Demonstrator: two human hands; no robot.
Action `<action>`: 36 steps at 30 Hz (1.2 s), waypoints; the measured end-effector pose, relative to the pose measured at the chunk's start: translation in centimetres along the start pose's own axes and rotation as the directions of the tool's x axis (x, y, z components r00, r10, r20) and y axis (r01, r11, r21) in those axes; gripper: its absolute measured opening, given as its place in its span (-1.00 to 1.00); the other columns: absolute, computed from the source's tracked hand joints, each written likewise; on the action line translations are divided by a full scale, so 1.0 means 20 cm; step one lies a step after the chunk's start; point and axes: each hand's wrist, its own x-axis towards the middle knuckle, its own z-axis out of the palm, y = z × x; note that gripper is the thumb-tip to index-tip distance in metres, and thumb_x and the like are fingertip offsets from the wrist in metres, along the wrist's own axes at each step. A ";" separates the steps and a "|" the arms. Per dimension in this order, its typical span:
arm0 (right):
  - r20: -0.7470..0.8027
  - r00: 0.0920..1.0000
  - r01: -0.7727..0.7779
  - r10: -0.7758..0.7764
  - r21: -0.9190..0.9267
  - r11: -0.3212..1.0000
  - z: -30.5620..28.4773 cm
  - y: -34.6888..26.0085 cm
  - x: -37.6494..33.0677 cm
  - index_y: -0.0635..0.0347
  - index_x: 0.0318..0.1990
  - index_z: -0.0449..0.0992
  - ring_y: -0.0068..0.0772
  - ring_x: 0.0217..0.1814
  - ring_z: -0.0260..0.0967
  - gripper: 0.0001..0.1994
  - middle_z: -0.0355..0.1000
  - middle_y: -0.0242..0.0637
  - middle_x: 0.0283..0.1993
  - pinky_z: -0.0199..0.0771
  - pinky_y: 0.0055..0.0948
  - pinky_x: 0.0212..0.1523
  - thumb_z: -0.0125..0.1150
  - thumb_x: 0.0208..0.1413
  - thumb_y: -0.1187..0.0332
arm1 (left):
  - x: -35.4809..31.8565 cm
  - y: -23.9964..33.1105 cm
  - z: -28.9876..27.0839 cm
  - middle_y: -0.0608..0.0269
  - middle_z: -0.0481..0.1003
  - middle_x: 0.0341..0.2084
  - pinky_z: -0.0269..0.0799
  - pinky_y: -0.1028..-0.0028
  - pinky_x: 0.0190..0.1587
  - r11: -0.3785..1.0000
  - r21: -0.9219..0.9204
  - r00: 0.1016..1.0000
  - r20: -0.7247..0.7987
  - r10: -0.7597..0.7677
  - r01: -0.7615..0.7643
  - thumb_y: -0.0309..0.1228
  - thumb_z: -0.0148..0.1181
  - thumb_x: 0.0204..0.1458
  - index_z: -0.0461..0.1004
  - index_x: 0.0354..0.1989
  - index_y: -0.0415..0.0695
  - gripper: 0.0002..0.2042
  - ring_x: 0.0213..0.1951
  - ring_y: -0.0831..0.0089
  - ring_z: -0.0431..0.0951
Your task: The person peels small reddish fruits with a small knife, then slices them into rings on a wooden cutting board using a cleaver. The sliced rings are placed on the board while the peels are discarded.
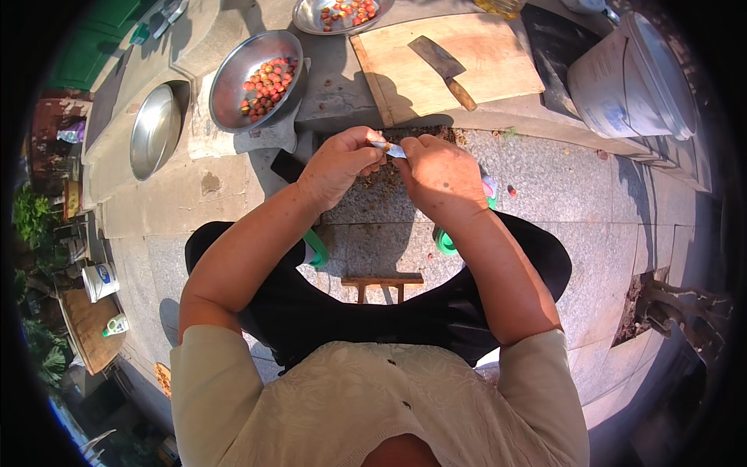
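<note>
Steel blade [391, 149] pinched between left hand [336, 166] and right hand [441, 177], both grips closed on it | metal bowl [233, 74] of red fruit [266, 86] on stone surface [560, 175] beyond | cleaver [442, 68] on wooden board [498, 58].

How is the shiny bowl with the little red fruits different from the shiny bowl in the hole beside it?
The fruit bowl holds a heap of small red and orange fruits; the sunken bowl looks to hold nothing. The fruit bowl rests on top of the stone ledge, tilted; the sunken bowl sits down in a cut-out of that ledge. The fruit bowl is nearer the wooden cutting board. Both are round, shiny metal.
</note>
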 end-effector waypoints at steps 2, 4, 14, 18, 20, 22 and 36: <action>0.051 0.997 -0.062 0.060 0.036 0.997 0.00 -0.01 0.00 0.14 -0.23 0.50 0.03 -0.18 0.55 -0.81 0.53 -0.13 -0.28 0.56 -0.07 -0.17 0.28 0.22 0.23 | 0.00 0.00 0.01 0.39 0.50 -0.34 0.32 0.58 -0.22 1.000 -0.015 1.000 -0.009 0.011 -0.011 -0.49 0.14 0.20 0.51 -0.15 -0.13 -0.91 -0.33 0.64 0.38; 0.079 0.990 -0.127 0.117 0.127 0.984 0.00 -0.01 0.01 0.15 -0.21 0.50 0.06 -0.20 0.56 -0.79 0.55 -0.09 -0.31 0.55 -0.08 -0.20 0.31 0.22 0.22 | 0.00 0.00 0.03 0.38 0.50 -0.35 0.31 0.59 -0.24 0.999 -0.037 0.999 -0.028 0.026 -0.027 -0.49 0.13 0.22 0.51 -0.17 -0.12 -0.92 -0.34 0.64 0.38; 0.083 0.987 -0.158 0.134 0.561 0.812 0.00 0.00 0.01 0.08 -0.13 0.58 0.07 -0.19 0.54 -0.83 0.56 -0.09 -0.25 0.53 -0.14 -0.18 0.30 0.22 0.25 | -0.02 0.01 0.08 0.35 0.50 -0.37 0.28 0.61 -0.32 0.981 -0.134 0.989 -0.069 0.131 -0.140 -0.51 0.16 0.22 0.47 -0.21 -0.14 -0.97 -0.40 0.64 0.36; 0.156 0.972 -0.236 0.178 0.671 0.702 0.02 0.00 0.02 0.12 -0.18 0.61 0.01 -0.29 0.49 -0.86 0.54 -0.10 -0.30 0.49 -0.23 -0.23 0.32 0.20 0.29 | -0.03 0.02 0.09 0.35 0.50 -0.37 0.28 0.61 -0.33 0.977 -0.144 0.985 -0.090 0.146 -0.158 -0.53 0.16 0.21 0.45 -0.23 -0.16 -0.97 -0.40 0.65 0.36; 0.162 0.970 -0.241 0.179 0.706 0.666 0.02 0.00 0.02 0.14 -0.22 0.61 -0.02 -0.32 0.47 -0.87 0.53 -0.11 -0.32 0.48 -0.25 -0.25 0.33 0.19 0.31 | -0.04 0.02 0.10 0.35 0.50 -0.37 0.29 0.61 -0.33 0.981 -0.110 0.984 -0.092 0.153 -0.162 -0.53 0.15 0.22 0.44 -0.23 -0.16 -0.97 -0.40 0.65 0.37; 0.146 0.974 -0.227 0.175 0.696 0.681 0.03 0.00 0.02 0.15 -0.23 0.61 -0.03 -0.33 0.47 -0.87 0.52 -0.11 -0.33 0.47 -0.25 -0.25 0.33 0.19 0.31 | -0.04 0.02 0.10 0.35 0.50 -0.38 0.30 0.60 -0.34 0.982 -0.090 0.983 -0.096 0.154 -0.163 -0.52 0.14 0.22 0.44 -0.23 -0.16 -0.98 -0.41 0.65 0.37; 0.075 0.992 -0.124 0.098 0.650 0.750 0.07 -0.01 0.01 0.14 -0.29 0.60 -0.37 -0.39 0.46 -0.93 0.51 -0.29 -0.43 0.46 -0.36 -0.33 0.25 0.21 0.39 | -0.03 0.01 0.09 0.29 0.51 -0.40 0.34 0.56 -0.45 0.990 0.025 0.982 -0.130 0.140 -0.138 -0.53 0.15 0.21 0.45 -0.23 -0.20 -0.97 -0.49 0.59 0.47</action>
